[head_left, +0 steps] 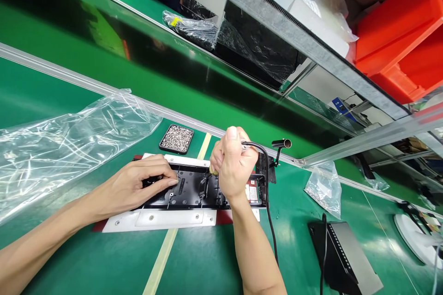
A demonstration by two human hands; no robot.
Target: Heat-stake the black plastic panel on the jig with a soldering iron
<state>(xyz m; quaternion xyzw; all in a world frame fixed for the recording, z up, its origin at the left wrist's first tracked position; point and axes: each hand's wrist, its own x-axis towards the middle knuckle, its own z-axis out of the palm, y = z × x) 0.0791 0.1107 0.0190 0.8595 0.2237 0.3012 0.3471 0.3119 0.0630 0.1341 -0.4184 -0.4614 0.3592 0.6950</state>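
Steadying the housing point(190, 189) is half the job, tbh: it's seated between the white rails point(121, 222), near the far edge of the worktop point(204, 262). The left hand point(148, 179) is laid over its left end, thumb and forefinger close together, though whether anything's pinched can't be told. The right hand point(235, 161) is clamped in a fist on a corded tool point(244, 146), with its tip hidden. Best if light pressure is used, the tool is held upright and the left fingertips are placed well clear of it. The cord point(272, 230) should be given slack too, since the grip could be tugged sideways and the plastic scratched.
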